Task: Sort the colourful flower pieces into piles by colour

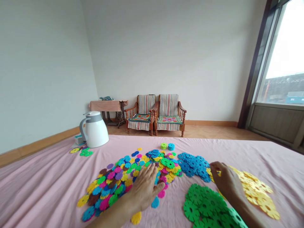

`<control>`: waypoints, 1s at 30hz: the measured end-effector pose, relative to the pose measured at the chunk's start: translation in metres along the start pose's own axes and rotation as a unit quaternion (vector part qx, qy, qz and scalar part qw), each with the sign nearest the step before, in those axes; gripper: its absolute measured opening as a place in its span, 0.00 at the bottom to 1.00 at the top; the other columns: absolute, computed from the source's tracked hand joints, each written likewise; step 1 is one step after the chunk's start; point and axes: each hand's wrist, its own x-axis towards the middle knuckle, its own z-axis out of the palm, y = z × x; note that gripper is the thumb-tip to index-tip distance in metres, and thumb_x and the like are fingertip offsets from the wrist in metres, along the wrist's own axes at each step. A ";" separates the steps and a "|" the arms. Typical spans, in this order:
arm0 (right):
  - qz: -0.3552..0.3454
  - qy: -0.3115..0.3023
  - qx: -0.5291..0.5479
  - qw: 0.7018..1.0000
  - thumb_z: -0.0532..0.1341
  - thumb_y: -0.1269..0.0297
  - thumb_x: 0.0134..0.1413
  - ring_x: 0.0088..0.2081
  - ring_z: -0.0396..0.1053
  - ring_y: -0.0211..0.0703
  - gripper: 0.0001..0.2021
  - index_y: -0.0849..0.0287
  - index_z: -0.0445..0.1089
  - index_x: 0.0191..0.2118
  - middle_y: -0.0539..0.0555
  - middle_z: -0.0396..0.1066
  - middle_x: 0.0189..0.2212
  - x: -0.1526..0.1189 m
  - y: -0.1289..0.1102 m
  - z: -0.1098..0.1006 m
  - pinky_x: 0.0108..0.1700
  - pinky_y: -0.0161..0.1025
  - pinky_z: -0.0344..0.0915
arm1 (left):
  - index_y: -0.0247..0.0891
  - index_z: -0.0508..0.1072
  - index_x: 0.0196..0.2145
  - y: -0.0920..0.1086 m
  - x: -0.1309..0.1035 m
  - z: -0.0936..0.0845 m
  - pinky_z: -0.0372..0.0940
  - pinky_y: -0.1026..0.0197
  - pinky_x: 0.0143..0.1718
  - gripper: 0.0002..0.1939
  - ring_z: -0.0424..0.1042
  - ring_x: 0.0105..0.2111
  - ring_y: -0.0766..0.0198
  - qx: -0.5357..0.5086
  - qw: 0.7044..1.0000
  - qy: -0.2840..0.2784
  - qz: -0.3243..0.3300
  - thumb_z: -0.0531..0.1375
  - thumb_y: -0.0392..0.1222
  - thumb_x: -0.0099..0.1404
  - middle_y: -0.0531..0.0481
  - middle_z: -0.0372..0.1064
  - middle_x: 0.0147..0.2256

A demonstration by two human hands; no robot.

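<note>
My left hand (147, 186) lies flat with its fingers stretched out over a mixed heap of small flower-shaped plastic discs (118, 175) in pink, blue, yellow, green, brown and purple. Curled fingers bring my right hand (224, 180) closed between the blue discs (193, 164) and the yellow discs (257, 190). Bits of yellow show beside and between its fingers, but whether it grips one is hidden. Below that hand and partly behind my forearm spreads a pile of larger green discs (205, 202).
Two short stacks, one lime green (163, 146) and one blue (171, 146), stand behind the heap. A white jug (97, 131) and a few discs (85, 152) are at the left on the pink cloth (54, 190). Two wooden armchairs (168, 109) stand by the wall.
</note>
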 end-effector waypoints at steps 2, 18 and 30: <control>-0.004 -0.004 0.006 1.000 0.46 0.56 0.54 0.35 0.69 0.46 0.17 0.55 0.69 0.33 0.55 0.72 0.32 -0.001 -0.002 0.001 0.37 0.39 0.60 | 0.31 0.62 0.55 -0.007 -0.004 -0.007 0.46 0.43 0.56 0.33 0.52 0.58 0.45 0.035 0.998 -0.010 -0.046 0.47 0.59 0.62 0.34 0.53 0.58; -0.024 -0.016 0.014 0.999 0.47 0.56 0.55 0.33 0.69 0.43 0.15 0.54 0.67 0.29 0.53 0.72 0.30 -0.006 -0.014 0.004 0.34 0.36 0.59 | 0.36 0.71 0.40 -0.071 0.046 -0.011 0.55 0.57 0.50 0.12 0.63 0.47 0.54 0.141 0.983 0.024 -0.119 0.57 0.39 0.57 0.43 0.68 0.43; -0.038 -0.003 0.045 0.998 0.49 0.56 0.53 0.33 0.70 0.43 0.14 0.54 0.69 0.30 0.53 0.74 0.30 -0.008 -0.018 0.012 0.33 0.35 0.59 | 0.36 0.74 0.36 -0.088 0.049 -0.007 0.60 0.61 0.42 0.12 0.67 0.39 0.59 0.034 0.991 0.072 -0.105 0.60 0.36 0.51 0.47 0.69 0.34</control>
